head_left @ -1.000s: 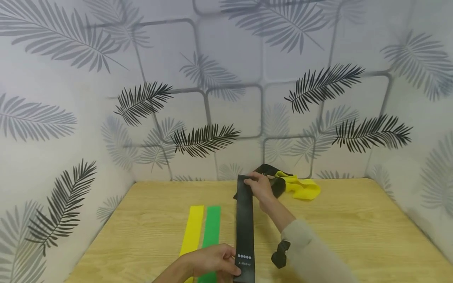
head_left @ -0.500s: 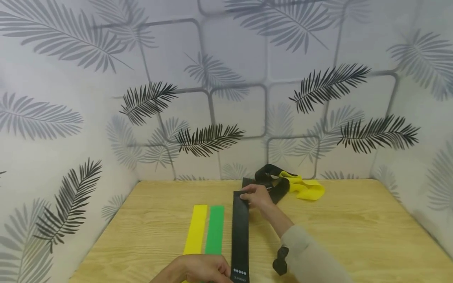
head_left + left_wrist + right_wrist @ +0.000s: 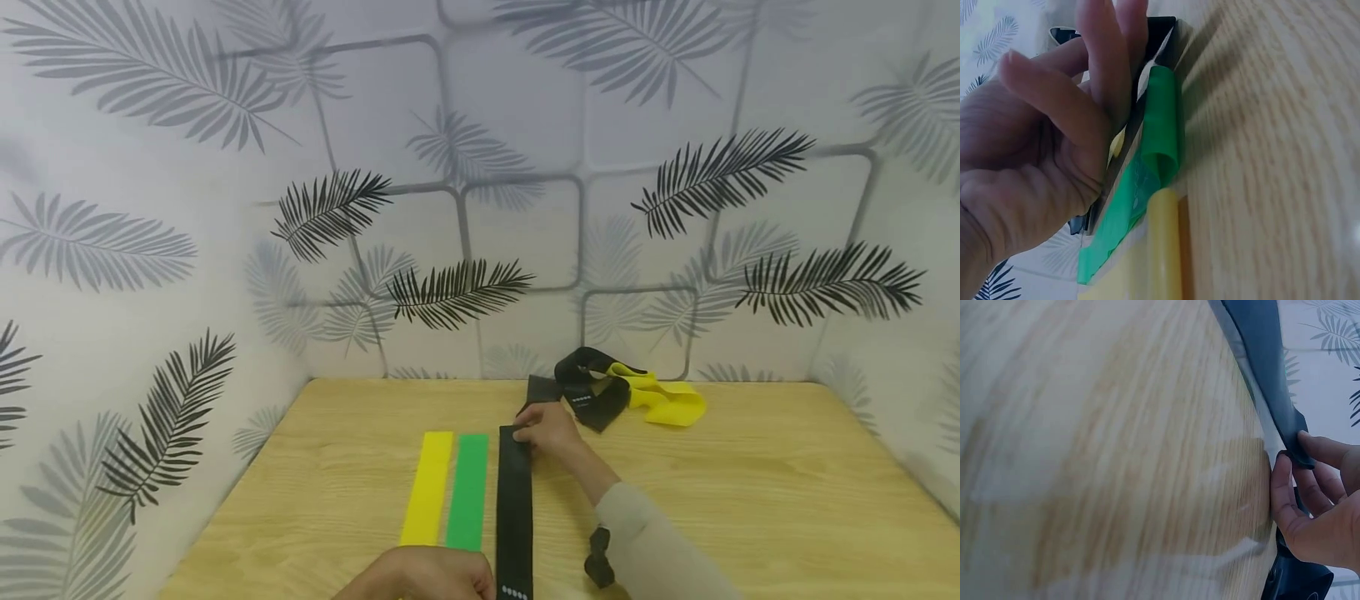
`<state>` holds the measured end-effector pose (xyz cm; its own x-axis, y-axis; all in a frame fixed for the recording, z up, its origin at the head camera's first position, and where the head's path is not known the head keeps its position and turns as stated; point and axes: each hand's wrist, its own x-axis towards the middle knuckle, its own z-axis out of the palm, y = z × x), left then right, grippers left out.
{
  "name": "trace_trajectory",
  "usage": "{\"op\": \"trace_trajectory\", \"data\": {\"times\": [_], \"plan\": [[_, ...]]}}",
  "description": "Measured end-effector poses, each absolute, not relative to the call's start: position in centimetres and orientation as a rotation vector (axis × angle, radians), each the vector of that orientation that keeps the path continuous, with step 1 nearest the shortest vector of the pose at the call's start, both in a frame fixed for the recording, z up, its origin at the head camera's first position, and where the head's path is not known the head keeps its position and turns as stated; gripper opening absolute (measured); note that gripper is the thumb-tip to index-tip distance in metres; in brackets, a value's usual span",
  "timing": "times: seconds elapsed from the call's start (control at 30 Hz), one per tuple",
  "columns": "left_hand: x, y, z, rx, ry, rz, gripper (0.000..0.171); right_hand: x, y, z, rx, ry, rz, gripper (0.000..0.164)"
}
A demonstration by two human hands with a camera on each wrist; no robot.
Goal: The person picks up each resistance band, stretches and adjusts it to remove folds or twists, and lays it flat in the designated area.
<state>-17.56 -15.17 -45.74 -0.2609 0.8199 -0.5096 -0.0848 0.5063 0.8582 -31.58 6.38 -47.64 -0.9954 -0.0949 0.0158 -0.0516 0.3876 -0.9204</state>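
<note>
A long black band (image 3: 514,500) lies flat on the wooden table (image 3: 750,500), just right of a green band (image 3: 468,492) and a yellow band (image 3: 427,487). My right hand (image 3: 528,433) pinches its far end, and in the right wrist view the right hand (image 3: 1291,450) has thumb and fingers closed on that black band (image 3: 1260,337) end. My left hand (image 3: 480,579) holds the near end at the frame's bottom edge. In the left wrist view the left hand (image 3: 1116,75) grips the black band (image 3: 1160,37) over the green band (image 3: 1160,131) and yellow band (image 3: 1163,250).
A loose heap of black bands (image 3: 592,392) and a crumpled yellow band (image 3: 663,402) lies at the back of the table by the leaf-patterned wall. A small black strap (image 3: 598,558) hangs from my right sleeve. Walls close the table on three sides.
Both hands have drawn the black band toward me and lowered it beside the green band. Its far end has moved away from the heap at the back.
</note>
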Motion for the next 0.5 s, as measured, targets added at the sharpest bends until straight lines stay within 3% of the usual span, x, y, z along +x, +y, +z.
{"op": "trace_trajectory", "data": {"times": [0.23, 0.5], "plan": [[-17.37, -15.32, -45.77, 0.562, 1.63, 0.958, 0.034, -31.38, 6.81, -47.35, -0.319, 2.596, -1.679, 0.01], [-17.25, -15.04, -45.07, 0.58, 1.675, 0.897, 0.033, -31.41, 6.23, -47.9, -0.29, 2.737, -1.521, 0.011]]}}
